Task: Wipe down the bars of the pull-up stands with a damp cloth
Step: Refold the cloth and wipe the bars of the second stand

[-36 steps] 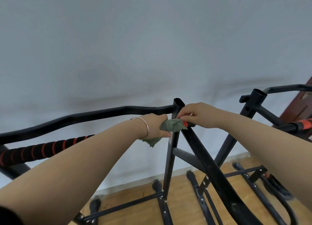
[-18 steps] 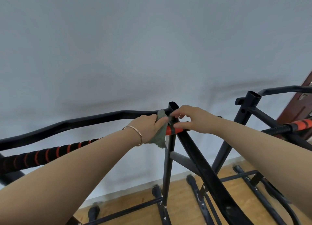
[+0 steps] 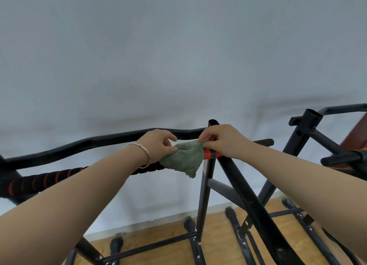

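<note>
Hanging over the padded grip bar [image 3: 39, 180], the green cloth [image 3: 185, 159] sits right where that bar meets the black upright post [image 3: 205, 185], and its lower corner dangles free beneath the bar. Just beside the cloth's right edge there's a flash of the bar's red wrap [image 3: 210, 155].

Both hands are on it! The left hand [image 3: 158, 143] takes the cloth's left edge, thumb and fingers [image 3: 170, 137] curled in and pinching the fabric. The right hand [image 3: 220, 140] has the upper right corner, its fingers [image 3: 204, 136] bunched together and nipping the cloth up by the top of the post. So the cloth is stretched between the two hands across the grip.

A thin bracelet [image 3: 146, 155] rides on the left wrist. Behind the hands, the curved black top bar [image 3: 99, 141] sweeps away to the left, above the padded bar with its red and black stripes. A slanted brace [image 3: 248, 195] runs down from the post towards the lower right.

Further right stands a second stand [image 3: 297, 145], its open tube top showing and a dark grip poking in at the edge. Down below, the frames' black feet rest on the wooden floor [image 3: 168, 250], and a plain pale wall [image 3: 178, 56] fills everything behind.
</note>
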`<state>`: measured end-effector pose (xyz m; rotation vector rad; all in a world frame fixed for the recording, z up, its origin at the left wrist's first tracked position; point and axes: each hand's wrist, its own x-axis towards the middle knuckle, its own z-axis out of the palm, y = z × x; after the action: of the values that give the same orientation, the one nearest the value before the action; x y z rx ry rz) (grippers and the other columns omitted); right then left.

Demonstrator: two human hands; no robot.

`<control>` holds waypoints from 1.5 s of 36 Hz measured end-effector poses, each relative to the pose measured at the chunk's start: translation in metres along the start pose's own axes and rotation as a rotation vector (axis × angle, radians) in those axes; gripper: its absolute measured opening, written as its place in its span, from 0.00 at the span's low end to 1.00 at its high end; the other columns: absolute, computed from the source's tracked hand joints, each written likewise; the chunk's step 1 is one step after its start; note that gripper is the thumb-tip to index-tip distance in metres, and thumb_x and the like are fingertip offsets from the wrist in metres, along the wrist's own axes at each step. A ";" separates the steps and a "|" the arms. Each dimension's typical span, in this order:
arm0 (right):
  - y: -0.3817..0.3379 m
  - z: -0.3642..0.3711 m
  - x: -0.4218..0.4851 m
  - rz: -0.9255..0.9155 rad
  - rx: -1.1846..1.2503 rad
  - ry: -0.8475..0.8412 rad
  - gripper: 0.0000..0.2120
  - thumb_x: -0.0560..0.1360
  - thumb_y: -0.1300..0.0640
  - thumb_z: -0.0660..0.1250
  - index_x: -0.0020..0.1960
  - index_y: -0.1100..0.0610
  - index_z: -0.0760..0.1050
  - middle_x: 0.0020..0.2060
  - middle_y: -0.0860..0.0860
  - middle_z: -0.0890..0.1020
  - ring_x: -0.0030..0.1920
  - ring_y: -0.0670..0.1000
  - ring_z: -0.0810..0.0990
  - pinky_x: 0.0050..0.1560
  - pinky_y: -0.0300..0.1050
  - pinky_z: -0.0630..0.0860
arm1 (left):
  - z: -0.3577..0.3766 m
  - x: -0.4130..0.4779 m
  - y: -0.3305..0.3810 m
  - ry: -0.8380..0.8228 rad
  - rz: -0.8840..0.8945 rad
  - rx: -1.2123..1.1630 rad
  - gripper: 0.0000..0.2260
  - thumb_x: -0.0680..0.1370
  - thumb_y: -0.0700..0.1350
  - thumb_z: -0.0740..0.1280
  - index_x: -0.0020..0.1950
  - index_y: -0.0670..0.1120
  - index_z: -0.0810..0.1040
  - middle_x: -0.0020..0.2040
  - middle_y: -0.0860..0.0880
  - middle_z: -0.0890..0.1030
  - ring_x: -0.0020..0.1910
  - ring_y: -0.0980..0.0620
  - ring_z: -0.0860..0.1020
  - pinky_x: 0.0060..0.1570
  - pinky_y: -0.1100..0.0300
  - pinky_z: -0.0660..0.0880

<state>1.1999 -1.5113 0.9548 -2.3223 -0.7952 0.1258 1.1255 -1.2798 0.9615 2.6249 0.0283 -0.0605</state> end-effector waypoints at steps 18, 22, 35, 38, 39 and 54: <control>-0.045 0.006 0.005 0.336 0.873 -0.032 0.06 0.82 0.63 0.60 0.56 0.54 0.72 0.30 0.53 0.76 0.25 0.51 0.73 0.24 0.40 0.71 | 0.007 -0.007 -0.002 0.204 -0.015 -0.358 0.06 0.79 0.46 0.67 0.50 0.54 0.71 0.46 0.54 0.82 0.45 0.55 0.79 0.39 0.62 0.70; -0.043 -0.003 0.005 0.305 0.948 -0.075 0.11 0.78 0.70 0.64 0.56 0.56 0.73 0.40 0.56 0.81 0.36 0.53 0.82 0.36 0.50 0.81 | 0.003 -0.011 0.000 0.199 0.000 -0.591 0.10 0.76 0.40 0.70 0.51 0.54 0.74 0.49 0.50 0.83 0.46 0.48 0.82 0.42 0.58 0.78; -0.012 -0.026 -0.015 0.276 0.254 0.023 0.17 0.72 0.63 0.74 0.57 0.48 0.82 0.48 0.49 0.78 0.38 0.49 0.79 0.37 0.42 0.78 | 0.013 -0.019 0.003 0.147 0.032 -0.508 0.21 0.76 0.44 0.71 0.68 0.56 0.75 0.52 0.55 0.81 0.46 0.52 0.81 0.38 0.63 0.80; 0.001 -0.021 -0.016 0.192 -0.152 -0.001 0.19 0.72 0.55 0.75 0.61 0.43 0.78 0.53 0.46 0.75 0.48 0.47 0.77 0.48 0.40 0.75 | 0.019 -0.019 0.007 0.142 0.116 -0.216 0.25 0.76 0.46 0.70 0.72 0.56 0.70 0.64 0.60 0.74 0.57 0.57 0.74 0.49 0.70 0.71; 0.004 -0.017 -0.017 0.131 -0.249 0.020 0.18 0.73 0.54 0.73 0.62 0.44 0.77 0.55 0.46 0.74 0.53 0.48 0.76 0.52 0.42 0.74 | 0.021 -0.019 0.007 0.146 0.145 -0.156 0.25 0.77 0.48 0.70 0.73 0.56 0.69 0.66 0.59 0.72 0.60 0.57 0.72 0.54 0.67 0.71; -0.010 0.062 0.028 -0.416 -0.818 -0.081 0.17 0.78 0.43 0.64 0.53 0.57 0.72 0.45 0.50 0.76 0.44 0.53 0.77 0.38 0.50 0.73 | 0.005 -0.007 -0.047 -0.028 -0.033 0.475 0.30 0.79 0.69 0.46 0.45 0.48 0.76 0.40 0.50 0.81 0.40 0.51 0.79 0.41 0.54 0.74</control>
<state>1.1990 -1.4544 0.9172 -2.8195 -1.5736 -0.3564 1.1164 -1.2414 0.9337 3.0981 0.0526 -0.1293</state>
